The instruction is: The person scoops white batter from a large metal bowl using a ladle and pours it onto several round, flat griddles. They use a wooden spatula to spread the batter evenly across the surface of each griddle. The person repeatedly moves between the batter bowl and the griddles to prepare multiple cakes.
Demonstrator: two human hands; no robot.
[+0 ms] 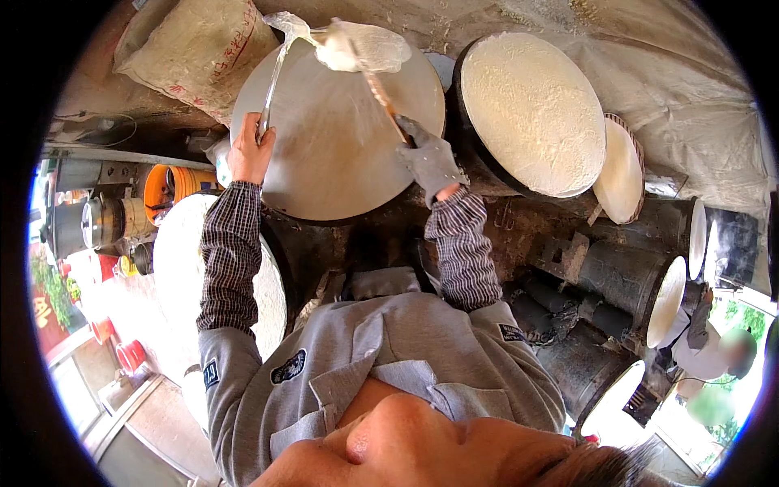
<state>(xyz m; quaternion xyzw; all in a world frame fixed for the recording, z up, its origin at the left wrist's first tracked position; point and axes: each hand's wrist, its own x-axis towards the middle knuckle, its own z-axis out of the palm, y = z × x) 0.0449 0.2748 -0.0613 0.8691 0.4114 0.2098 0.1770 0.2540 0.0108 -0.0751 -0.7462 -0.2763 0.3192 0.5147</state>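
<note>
In front of me lies a round, flat griddle plate (335,164) with a smooth grey surface. My bare left hand (251,149) is closed around the metal handle of a ladle (292,27), whose head is coated with pale batter at the plate's far left rim. A grey glove covers my right hand (431,158), which grips a wooden-handled tool (377,88). That tool's far end is blurred over a patch of cream-coloured batter (389,50) near the far edge of the plate. Most of the plate's surface shows no batter.
Right of the griddle stands a round pan of pale, textured dough or batter (535,115), with a smaller round tray (618,170) beyond it. A printed sack (201,55) leans at upper left. Orange buckets (182,185) stand left. Several dark drums (621,280) and another person (700,347) are right.
</note>
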